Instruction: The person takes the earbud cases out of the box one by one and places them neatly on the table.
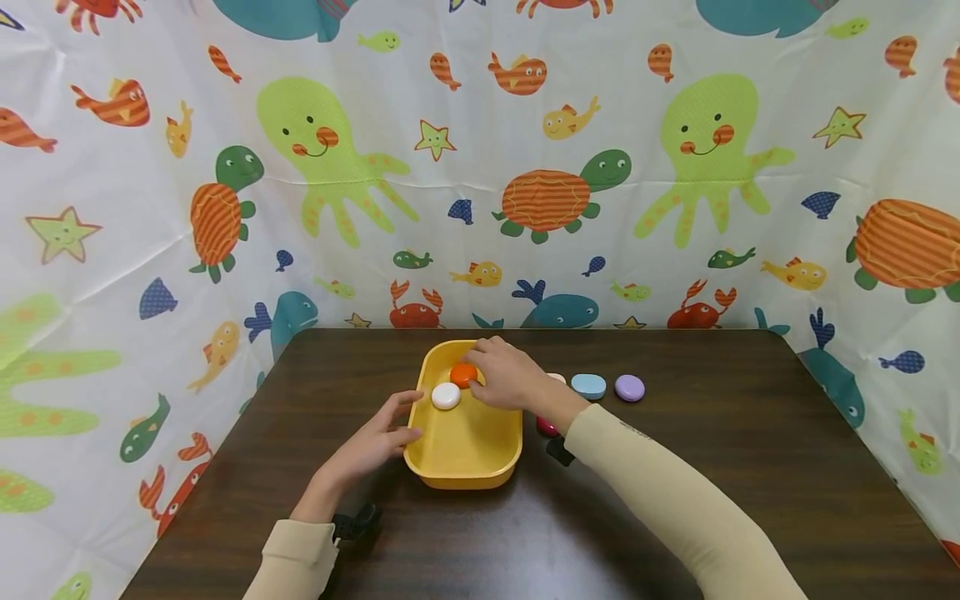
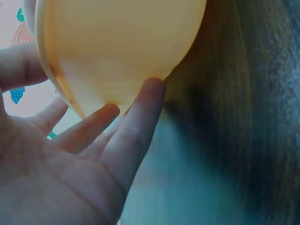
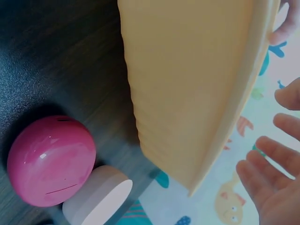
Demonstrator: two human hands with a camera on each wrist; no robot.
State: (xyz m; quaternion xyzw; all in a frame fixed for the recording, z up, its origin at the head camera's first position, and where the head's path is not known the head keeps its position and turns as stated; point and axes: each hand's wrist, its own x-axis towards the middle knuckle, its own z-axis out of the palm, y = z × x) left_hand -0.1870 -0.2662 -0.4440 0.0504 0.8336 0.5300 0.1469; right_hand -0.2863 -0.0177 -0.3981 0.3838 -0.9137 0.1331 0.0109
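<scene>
A yellow tub [image 1: 465, 442] stands on the table, with a white rounded piece [image 1: 446, 396] and an orange rounded piece [image 1: 462, 374] inside it. My left hand [image 1: 375, 437] is at the tub's left side, its extended fingertips touching the outer wall [image 2: 122, 47]. My right hand [image 1: 506, 373] reaches over the tub's right rim, fingertips close by the orange piece and partly covering it. In the right wrist view, the fingers [image 3: 267, 173] are spread loosely with nothing seen between them, and the tub's wall [image 3: 187, 70] hides the pieces inside.
Right of the tub lie a glossy dark pink rounded piece [image 3: 51, 161], a pale pink one [image 3: 96, 194], a light blue oval one [image 1: 588, 386] and a purple round one [image 1: 629, 388]. A sea-animal cloth [image 1: 465, 208] hangs behind the dark wood table [image 1: 712, 433].
</scene>
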